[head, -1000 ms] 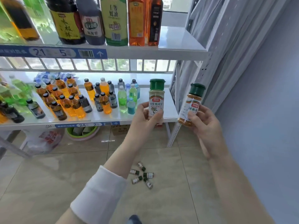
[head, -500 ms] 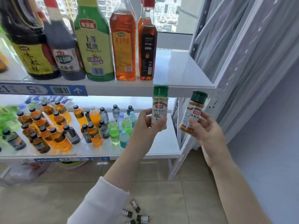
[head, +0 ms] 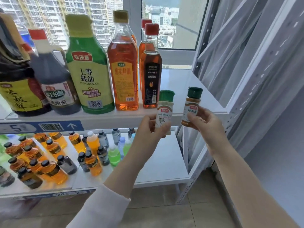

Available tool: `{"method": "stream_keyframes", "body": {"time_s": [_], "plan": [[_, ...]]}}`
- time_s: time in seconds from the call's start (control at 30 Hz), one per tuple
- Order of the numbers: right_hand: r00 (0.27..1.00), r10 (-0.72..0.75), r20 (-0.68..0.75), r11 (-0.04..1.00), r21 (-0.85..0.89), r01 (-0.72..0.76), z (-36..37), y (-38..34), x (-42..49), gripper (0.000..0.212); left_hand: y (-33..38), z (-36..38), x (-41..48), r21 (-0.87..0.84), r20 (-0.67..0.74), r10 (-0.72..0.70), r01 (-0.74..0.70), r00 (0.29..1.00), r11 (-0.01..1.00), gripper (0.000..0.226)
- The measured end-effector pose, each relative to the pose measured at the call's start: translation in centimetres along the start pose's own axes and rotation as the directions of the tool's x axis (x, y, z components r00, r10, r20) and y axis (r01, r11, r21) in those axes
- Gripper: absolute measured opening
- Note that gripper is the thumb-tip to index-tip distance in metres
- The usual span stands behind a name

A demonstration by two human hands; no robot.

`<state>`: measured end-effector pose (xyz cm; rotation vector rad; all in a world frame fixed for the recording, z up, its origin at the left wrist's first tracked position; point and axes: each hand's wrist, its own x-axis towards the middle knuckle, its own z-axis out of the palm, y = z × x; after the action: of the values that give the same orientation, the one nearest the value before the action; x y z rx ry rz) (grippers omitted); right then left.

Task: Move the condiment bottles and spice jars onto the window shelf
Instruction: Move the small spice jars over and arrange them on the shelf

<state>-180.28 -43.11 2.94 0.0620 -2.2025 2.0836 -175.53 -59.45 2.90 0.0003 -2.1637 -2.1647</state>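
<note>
My left hand [head: 150, 129] grips a pale spice jar [head: 165, 110] with a green cap, held upright just in front of the window shelf [head: 179, 89]. My right hand [head: 205, 124] holds an orange spice jar [head: 191, 106] with a dark green cap, slightly tilted, near the shelf's front right part. Standing on the shelf to the left are a green oyster sauce bottle [head: 88, 71], an amber cooking wine bottle [head: 123, 69], a dark-labelled oil bottle [head: 151, 71], a vinegar bottle [head: 52, 76] and a large soy sauce bottle [head: 18, 79].
The lower shelf [head: 162, 165] carries several small drink bottles [head: 92, 155] on its left half. A white shelf upright [head: 194, 176] and grey curtains [head: 256, 63] stand to the right. The window [head: 167, 22] is behind the upper shelf. Tiled floor lies below.
The view has tilted up and closer to the upper shelf. Both hands have risen with their jars toward the shelf's front edge; the small bottles on the floor have left the view.
</note>
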Motion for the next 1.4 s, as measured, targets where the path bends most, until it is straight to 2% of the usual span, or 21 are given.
{"method": "stream_keyframes", "body": {"time_s": [0.1,0.2,0.3,0.47,0.63,0.7,0.93,1.13,1.2,1.33,1.4], "plan": [[1.0,-0.008,-0.002,0.999,-0.031,0.008,-0.4,-0.1,3.4,0.029,-0.4,0.3,1.8,-0.025,0.03,-0.01,0.01,1.0,1.0,0.017],[0.999,-0.043,0.026,0.993,-0.106,0.046,-0.5,-0.1,8.1,0.035,-0.6,1.1,4.1,-0.041,0.033,-0.034,0.035,0.999,0.999,0.016],[0.994,-0.053,0.099,0.981,-0.179,0.07,-0.1,0.2,13.6,0.042,-0.8,2.5,6.7,-0.072,0.019,-0.058,0.059,0.998,0.996,0.016],[0.971,-0.081,0.223,0.965,-0.227,0.133,1.4,0.5,21.8,0.042,-0.4,5.1,11.1,-0.122,-0.012,-0.099,0.097,0.995,0.988,0.029],[0.954,-0.053,0.295,0.951,-0.276,0.138,4.3,1.7,27.5,0.047,-0.2,6.4,14.3,-0.169,-0.072,-0.123,0.11,0.99,0.979,0.018],[0.949,-0.034,0.313,0.957,-0.262,0.121,5.3,2.2,29.0,0.053,-0.4,6.5,15.2,-0.175,-0.092,-0.132,0.114,0.987,0.978,0.017],[0.932,-0.066,0.356,0.942,-0.285,0.175,7.9,3.4,31.8,0.049,-1.2,6.4,17.4,-0.165,-0.166,-0.137,0.11,0.977,0.98,0.021],[0.925,-0.091,0.368,0.935,-0.289,0.207,8.7,4.2,33.5,0.049,-2.0,6.8,17.8,-0.128,-0.178,-0.127,0.105,0.976,0.986,0.047],[0.922,-0.099,0.374,0.929,-0.298,0.22,8.7,4.2,33.9,0.05,-2.1,6.9,17.9,-0.118,-0.173,-0.127,0.107,0.977,0.987,0.046],[0.918,-0.11,0.381,0.912,-0.329,0.246,8.7,4.3,34.5,0.048,-2.1,6.5,18.0,-0.094,-0.173,-0.116,0.101,0.978,0.99,0.022],[0.92,-0.127,0.37,0.911,-0.324,0.255,8.9,4.4,34.6,0.048,-2.2,6.3,18.2,-0.085,-0.179,-0.103,0.089,0.978,0.992,0.018]]}}
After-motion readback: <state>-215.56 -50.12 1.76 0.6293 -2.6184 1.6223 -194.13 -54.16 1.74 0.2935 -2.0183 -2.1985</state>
